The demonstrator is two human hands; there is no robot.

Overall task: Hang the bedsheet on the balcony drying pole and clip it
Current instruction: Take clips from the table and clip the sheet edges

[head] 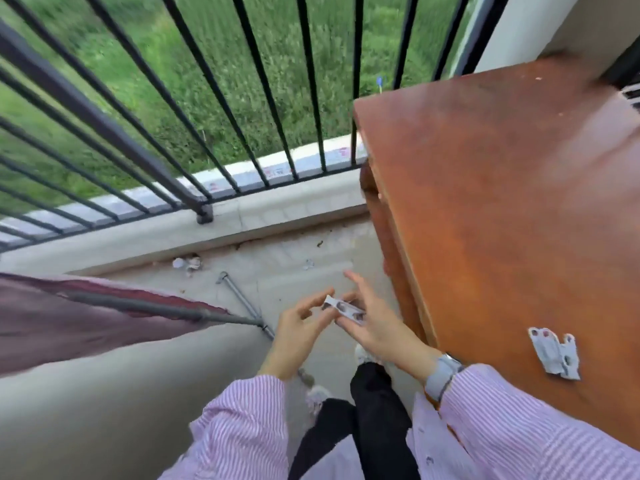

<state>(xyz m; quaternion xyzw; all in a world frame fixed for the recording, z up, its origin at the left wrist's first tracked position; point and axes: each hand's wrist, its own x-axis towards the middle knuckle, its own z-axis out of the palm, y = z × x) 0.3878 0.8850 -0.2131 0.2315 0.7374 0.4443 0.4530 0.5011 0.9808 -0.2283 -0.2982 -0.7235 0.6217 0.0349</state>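
Striped sleeves frame your hands: left hand and right hand pinch a white clip, its long axis four-to-ten; the bedsheet on the pole lies at nine o'clock, left hand nearer.

Bedsheet: maroon, plain. Table: reddish-brown. Clips: white. Railing: black. Sleeves: pink-and-white striped. Trousers: black. Grass: green.

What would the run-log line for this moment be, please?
sheet: draped on pole | clip: held by both hands | spare clips: on wooden table
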